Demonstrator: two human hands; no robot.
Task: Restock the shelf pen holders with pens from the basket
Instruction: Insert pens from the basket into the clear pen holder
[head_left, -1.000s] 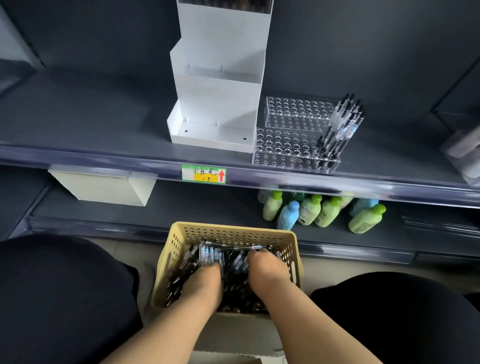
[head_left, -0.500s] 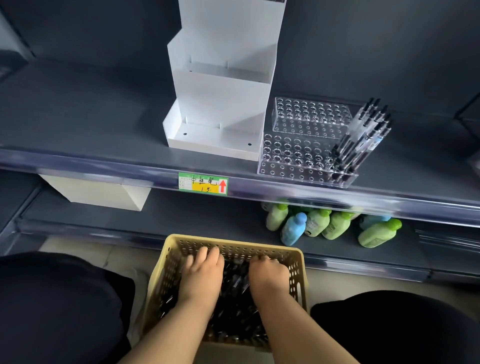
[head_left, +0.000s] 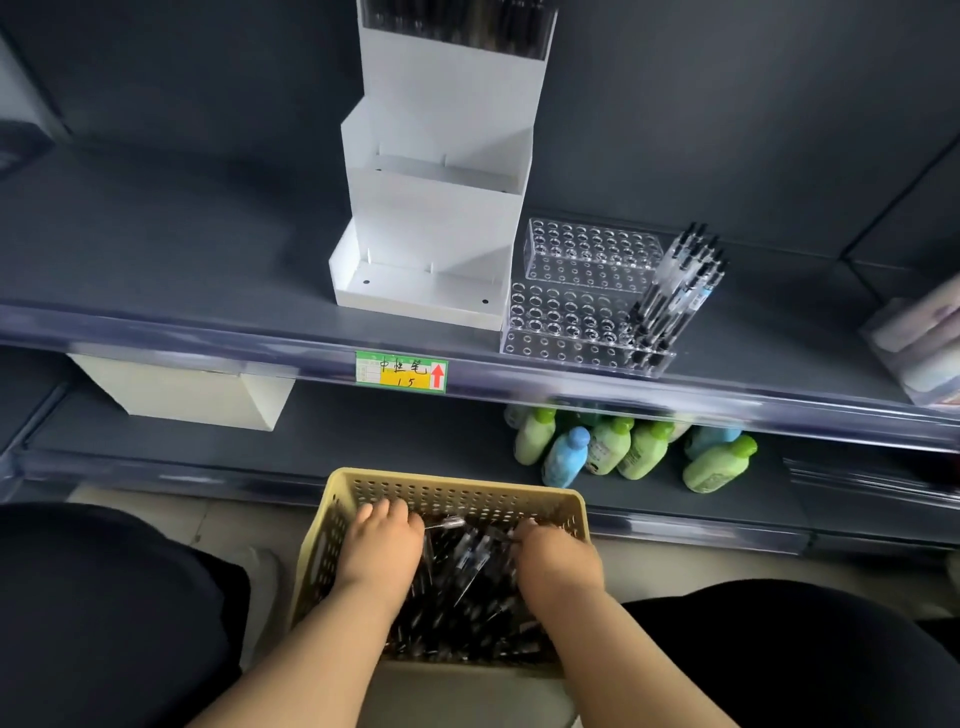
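Since half a second ago, the left hand (head_left: 382, 545) has bent its fingers down into the pile, where they lay spread before. The right hand (head_left: 558, 564) has slid nearer the right wall of the basket (head_left: 452, 480). Both hands are sunk among the pens (head_left: 467, 577) that fill this yellow basket between the person's knees. Their fingers curl into the pile, and whether either grips a pen cannot be told. Beyond, green and blue bottles (head_left: 618, 449) stand on the lower shelf. Above them a price label (head_left: 401, 371) sits on the shelf edge. On that shelf a clear holder (head_left: 566, 322) carries standing pens (head_left: 675, 286) only at its right end. A white tiered holder (head_left: 431, 234) stands just beside its left side.
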